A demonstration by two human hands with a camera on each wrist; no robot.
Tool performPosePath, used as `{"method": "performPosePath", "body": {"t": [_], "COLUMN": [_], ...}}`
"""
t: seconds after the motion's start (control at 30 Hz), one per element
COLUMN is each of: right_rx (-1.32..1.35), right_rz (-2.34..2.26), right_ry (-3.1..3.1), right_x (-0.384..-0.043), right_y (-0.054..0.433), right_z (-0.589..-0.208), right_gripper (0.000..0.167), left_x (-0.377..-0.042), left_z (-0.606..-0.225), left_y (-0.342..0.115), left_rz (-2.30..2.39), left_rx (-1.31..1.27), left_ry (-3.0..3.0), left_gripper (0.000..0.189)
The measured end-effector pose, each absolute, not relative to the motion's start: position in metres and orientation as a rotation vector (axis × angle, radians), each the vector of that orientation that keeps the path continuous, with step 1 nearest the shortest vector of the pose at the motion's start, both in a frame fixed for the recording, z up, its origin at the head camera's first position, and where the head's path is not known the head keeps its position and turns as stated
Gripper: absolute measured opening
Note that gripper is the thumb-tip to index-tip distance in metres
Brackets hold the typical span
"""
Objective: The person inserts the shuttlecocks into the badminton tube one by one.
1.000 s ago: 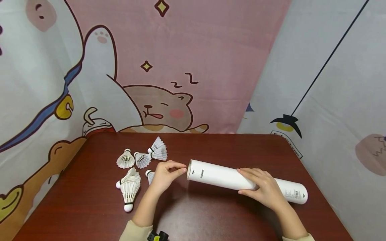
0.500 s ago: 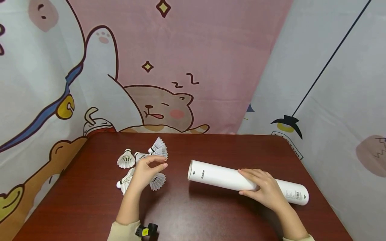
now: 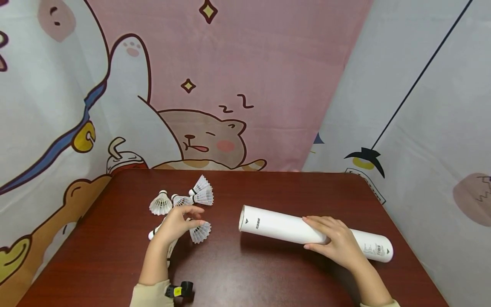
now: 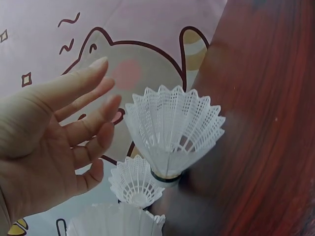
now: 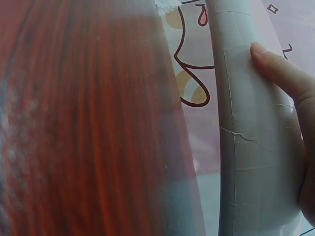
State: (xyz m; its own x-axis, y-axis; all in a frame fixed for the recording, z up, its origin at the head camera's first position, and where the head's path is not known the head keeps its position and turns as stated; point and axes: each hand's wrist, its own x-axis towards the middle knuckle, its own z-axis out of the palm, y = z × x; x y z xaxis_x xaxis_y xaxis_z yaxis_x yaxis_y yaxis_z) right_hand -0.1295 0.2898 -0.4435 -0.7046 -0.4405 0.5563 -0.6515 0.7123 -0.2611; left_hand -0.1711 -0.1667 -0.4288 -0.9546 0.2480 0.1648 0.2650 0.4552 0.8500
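Observation:
My right hand (image 3: 335, 239) grips a long white shuttlecock tube (image 3: 278, 225) around its middle. The tube's left end is raised off the table, its round mouth facing left. In the right wrist view the thumb (image 5: 275, 66) lies along the creased tube wall (image 5: 256, 162). Over the shuttlecocks at the left hovers my left hand (image 3: 177, 225), fingers loosely bent and holding nothing. Nearest to it is a white shuttlecock (image 3: 201, 233), its skirt toward the right. The left wrist view has this shuttlecock (image 4: 172, 125) just beyond the fingertips, a small gap between.
Several other shuttlecocks lie at the left: one (image 3: 161, 204) stands cork up, a pair (image 3: 202, 192) sits farther back, and some are partly behind the left hand. The dark red table (image 3: 245, 273) ends at a cartoon-printed curtain (image 3: 268, 85).
My left hand has moved left from the tube's mouth to the shuttlecocks and dropped lower, its fingers spreading apart. My right hand and the tube stay in place.

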Motion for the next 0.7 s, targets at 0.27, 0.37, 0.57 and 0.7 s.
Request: {"method": "performPosePath", "body": {"t": [0.27,0.37,0.57,0.7], "right_rx": [0.838,0.838,0.840,0.839], "right_rz": [0.609,0.607,0.606,0.608], "right_ry": [-2.456,-2.458,-2.459,-2.456], "right_x": [-0.1296,-0.1297,-0.1298,-0.1300], "right_y": [0.2902,0.2909,0.2909,0.2905], "right_z": [-0.4442,-0.4446,-0.4447,-0.4445], "right_gripper": [0.071,0.071,0.071,0.071], "left_x": [-0.1725,-0.1727,-0.1728,-0.1733], "left_z": [-0.4350,-0.4364,-0.4387,-0.4394], "left_y": [-0.1728,-0.1734,-0.1730,-0.1720], "left_rz": [-1.480,-1.478,-1.426,-1.405], "left_rx": [-0.556,-0.572,-0.546,-0.538], "left_ry": [-2.735,-2.742,-2.784,-2.789], "left_gripper": [0.029,0.029,0.030,0.026]}}
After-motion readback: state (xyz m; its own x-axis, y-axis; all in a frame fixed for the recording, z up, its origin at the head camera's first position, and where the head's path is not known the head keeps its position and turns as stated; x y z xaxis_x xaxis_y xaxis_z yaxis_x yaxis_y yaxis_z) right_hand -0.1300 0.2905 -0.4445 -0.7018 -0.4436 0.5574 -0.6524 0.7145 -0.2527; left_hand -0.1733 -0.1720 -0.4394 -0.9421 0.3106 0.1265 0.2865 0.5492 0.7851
